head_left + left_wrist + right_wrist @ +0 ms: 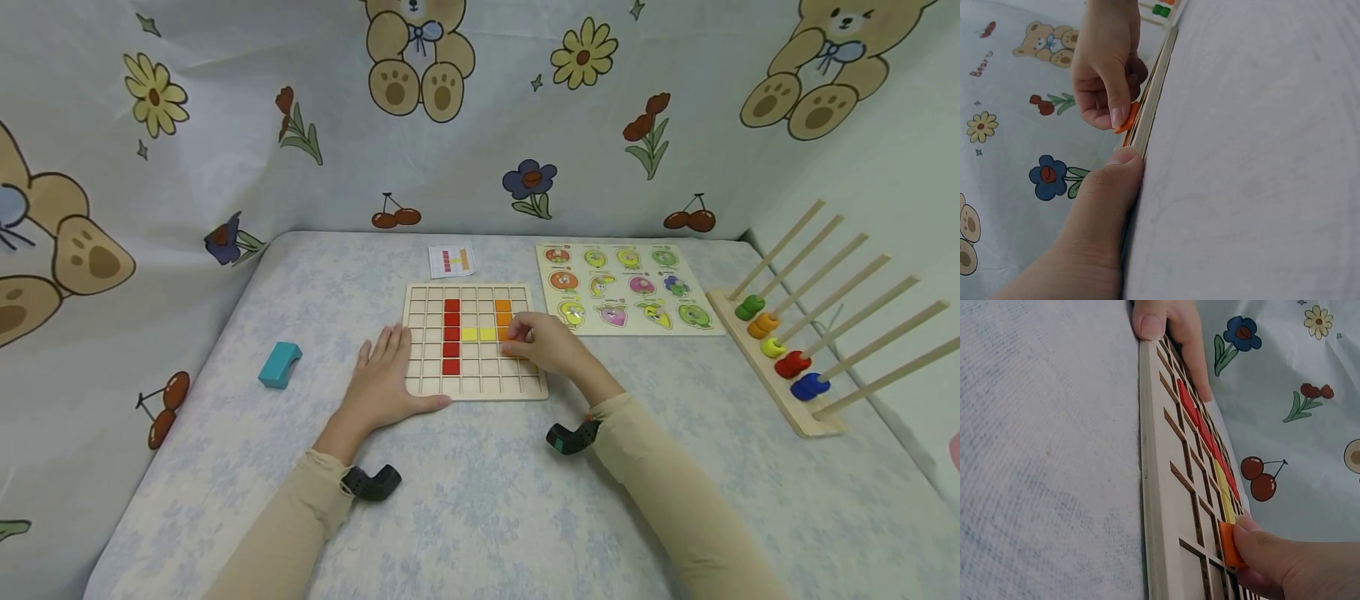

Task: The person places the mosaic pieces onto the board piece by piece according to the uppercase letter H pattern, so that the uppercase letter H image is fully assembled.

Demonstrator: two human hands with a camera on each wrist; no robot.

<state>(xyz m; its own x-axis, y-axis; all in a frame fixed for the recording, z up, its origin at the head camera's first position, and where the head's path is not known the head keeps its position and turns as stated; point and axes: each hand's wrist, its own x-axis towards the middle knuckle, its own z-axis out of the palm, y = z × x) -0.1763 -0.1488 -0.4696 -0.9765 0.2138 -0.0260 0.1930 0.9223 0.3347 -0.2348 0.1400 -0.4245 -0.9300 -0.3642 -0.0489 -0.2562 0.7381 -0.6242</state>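
Observation:
A wooden grid board (427, 385) lies flat in the middle of the table. It bears a column of several red tiles (451, 333), two yellow tiles (478, 334) in a row beside it, and orange tiles (503, 312) in a column to the right. My left hand (385, 383) rests at the board's left side, fingers straight, thumb along the front edge. Thumb and finger of my right hand (551, 342) pinch an orange tile (1229, 545), held at the grid below the other orange ones; the fingers partly cover it in the head view.
Behind the board lies a small pattern card (452, 262). A fruit picture sheet (630, 325) is to its right, and a wooden peg rack (780, 375) with coloured beads stands farther right. On the left sits a teal block (279, 365).

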